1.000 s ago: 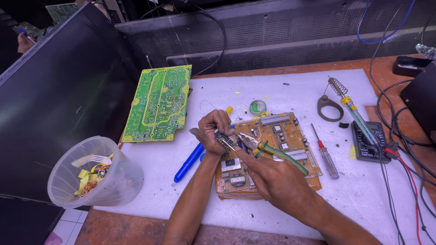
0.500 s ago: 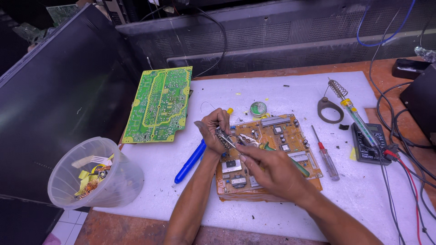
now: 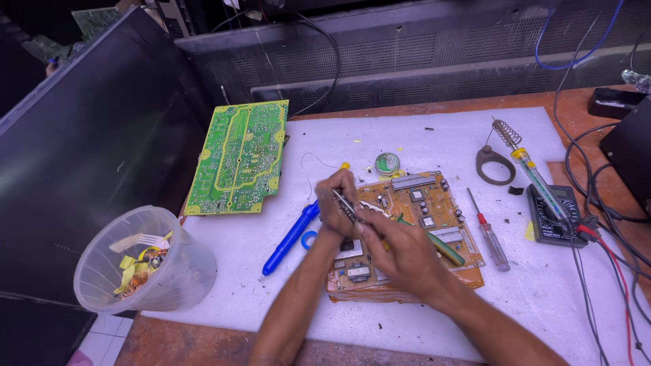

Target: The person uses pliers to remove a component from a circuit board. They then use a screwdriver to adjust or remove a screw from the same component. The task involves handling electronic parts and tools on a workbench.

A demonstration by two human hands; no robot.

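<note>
At about eight o'clock from the hands stands one clear plastic tub (image 3: 146, 271), tilted a little, holding yellow scraps, a bit of copper-coloured wire and a white plastic fork; the smaller bits in it are too jumbled to tell apart. At eleven o'clock lies a green circuit board (image 3: 237, 157), solder side up, its far corner hanging off the white foam mat (image 3: 420, 135). There are two boards in all: the second, a tan circuit board (image 3: 420, 210), sits under the hands, and its near left part is hidden by them.

A blue desoldering pump (image 3: 291, 237) lies just to the nine o'clock side of the left hand (image 3: 337, 203), which is closed around a small metal part (image 3: 344, 205), pinching it above the tan board's left edge. The right hand (image 3: 400, 252) meets it from five o'clock, fingers curled shut on a green-handled tool (image 3: 444, 247) whose tip is covered by the fingers, so I cannot tell what kind it is.

At one o'clock sits a small round tin (image 3: 388, 163). At three o'clock lies one red-handled screwdriver (image 3: 489, 234). Farther right are a soldering iron (image 3: 539, 179) in its coiled stand and a dark meter (image 3: 553, 215), with cables running off the right edge.
</note>
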